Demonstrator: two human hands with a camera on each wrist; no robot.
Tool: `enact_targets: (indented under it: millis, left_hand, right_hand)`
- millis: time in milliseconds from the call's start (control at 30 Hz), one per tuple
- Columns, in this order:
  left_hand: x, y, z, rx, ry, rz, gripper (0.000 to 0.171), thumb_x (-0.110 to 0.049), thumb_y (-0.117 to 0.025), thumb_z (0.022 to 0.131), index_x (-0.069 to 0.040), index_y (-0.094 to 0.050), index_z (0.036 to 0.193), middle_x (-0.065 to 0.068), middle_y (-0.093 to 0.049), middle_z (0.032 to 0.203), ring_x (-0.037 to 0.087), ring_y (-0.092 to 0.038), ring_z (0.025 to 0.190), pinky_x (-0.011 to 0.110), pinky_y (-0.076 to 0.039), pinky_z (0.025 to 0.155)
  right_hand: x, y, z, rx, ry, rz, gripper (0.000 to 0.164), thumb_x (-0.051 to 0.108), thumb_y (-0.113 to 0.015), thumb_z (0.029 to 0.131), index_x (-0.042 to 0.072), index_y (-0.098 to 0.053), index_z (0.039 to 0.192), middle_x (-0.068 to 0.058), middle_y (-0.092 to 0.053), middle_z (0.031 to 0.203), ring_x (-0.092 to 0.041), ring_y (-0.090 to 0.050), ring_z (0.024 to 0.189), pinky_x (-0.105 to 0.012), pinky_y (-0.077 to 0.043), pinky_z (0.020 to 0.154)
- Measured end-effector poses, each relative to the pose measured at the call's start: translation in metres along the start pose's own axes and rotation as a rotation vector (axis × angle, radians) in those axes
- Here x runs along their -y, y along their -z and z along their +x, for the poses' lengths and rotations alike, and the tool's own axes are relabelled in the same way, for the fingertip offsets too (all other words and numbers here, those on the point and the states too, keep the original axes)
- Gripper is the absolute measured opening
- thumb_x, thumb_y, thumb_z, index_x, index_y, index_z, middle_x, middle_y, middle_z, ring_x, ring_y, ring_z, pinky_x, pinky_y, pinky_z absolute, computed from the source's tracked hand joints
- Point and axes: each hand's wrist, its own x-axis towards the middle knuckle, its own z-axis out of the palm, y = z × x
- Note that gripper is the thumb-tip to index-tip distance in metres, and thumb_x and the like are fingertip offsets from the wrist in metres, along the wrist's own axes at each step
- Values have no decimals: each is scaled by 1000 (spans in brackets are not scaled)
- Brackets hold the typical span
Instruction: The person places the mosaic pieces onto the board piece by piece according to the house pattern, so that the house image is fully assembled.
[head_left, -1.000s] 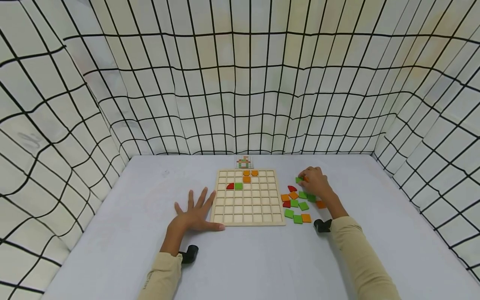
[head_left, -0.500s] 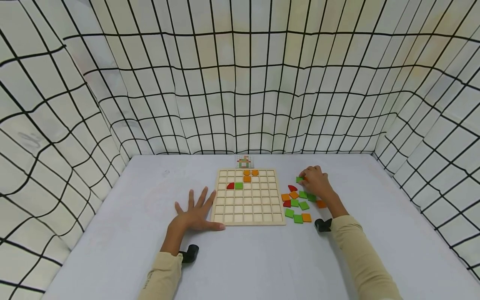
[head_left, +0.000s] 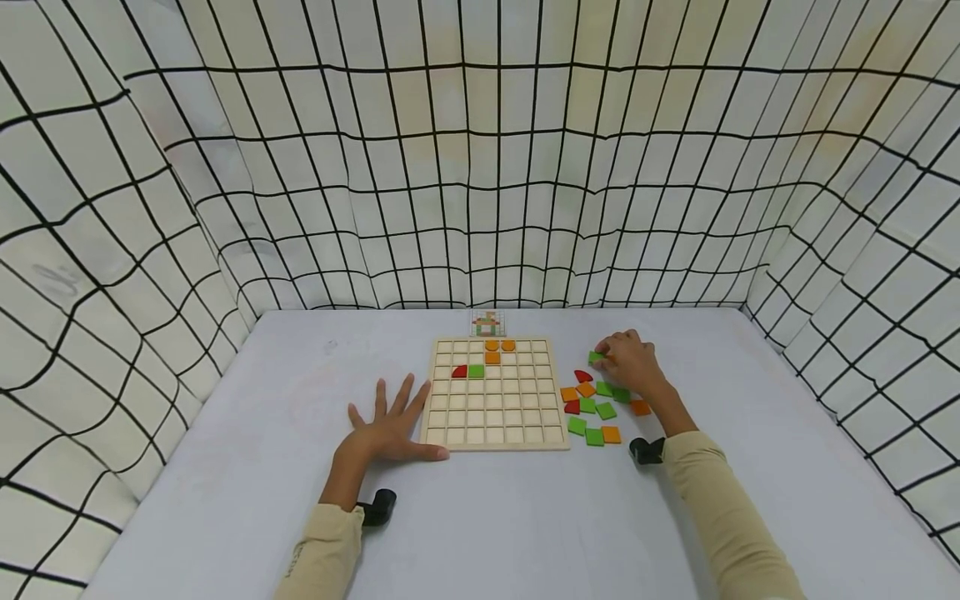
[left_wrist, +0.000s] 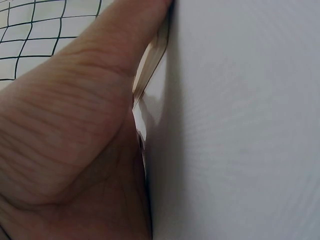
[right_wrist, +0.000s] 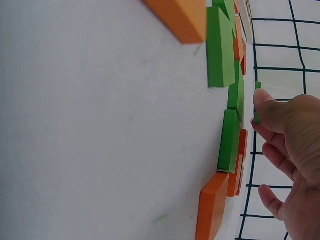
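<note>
My left hand [head_left: 384,435] lies on the table with its fingers spread, the fingertips at the left edge of a wooden grid board [head_left: 495,451] and the thumb along its front left corner. In the left wrist view the palm fills much of the picture. On the far right, my right hand [head_left: 630,362] pinches a green tile [head_left: 595,357] between thumb and fingers, above the loose pieces. The other fingers are bent in the right wrist view. On the board sit two orange discs, an orange square [head_left: 492,357], a green square [head_left: 476,372] and a red quarter-circle [head_left: 460,372].
Several loose green, orange and red pieces lie right of the board, among them a green square [head_left: 606,410], an orange square [head_left: 611,435] and a red rounded piece [head_left: 582,376]. Behind the board lies a small pattern card [head_left: 488,323]. Black netting [head_left: 517,183] surrounds the table.
</note>
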Motion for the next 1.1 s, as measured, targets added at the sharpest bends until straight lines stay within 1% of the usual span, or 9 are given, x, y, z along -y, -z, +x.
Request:
enact_targets:
  millis: [200,400,633,833,1000,1100]
  left_hand:
    - [0,0,0,6,5,3,122,-77,-68,68,-24,-5,159,11,12,165,49,25,144,83,13,97]
    - [-1,1,0,6,12,14,122,-76,-68,69,-24,-5,159,11,12,165,49,24,145,83,12,98]
    - [-3,2,-1,7,12,6,122,-75,-69,69,-22,-6,159,12,11,165,49,23,145,83,11,98]
    - [-3,3,-3,1,7,8,121,-75,-69,69,-22,-6,159,12,10,165,50,22,145,84,11,98]
    - [-3,3,-3,5,11,10,121,-75,-69,69,-22,-6,159,12,10,165,49,23,145,83,11,98]
    - [-3,3,-3,8,12,6,122,-75,-69,69,-22,-6,159,12,10,165,49,23,145,83,11,98]
  right_hand:
    - [6,1,-1,-4,12,-19,24,28,-66,94,8,-69,107,-10,-67,113,-35,-46,119,-65,-36,96]
    - [13,-1,-1,-9,38,-16,24,28,-67,93,9,-69,109,-11,-66,116,-35,-46,119,-66,-37,95]
    - [18,-5,3,17,65,-15,28,32,-68,93,11,-69,110,-9,-66,117,-33,-47,120,-65,-38,96]
    - [26,-7,5,24,103,-5,25,31,-66,94,12,-69,110,-6,-66,115,-32,-49,118,-63,-39,94]
    - [34,-9,5,42,118,11,27,33,-66,94,13,-70,111,-6,-65,117,-29,-50,115,-61,-39,94]
    - [38,-9,5,45,144,11,28,32,-67,93,12,-70,112,-6,-65,115,-29,-50,114,-62,-40,94]
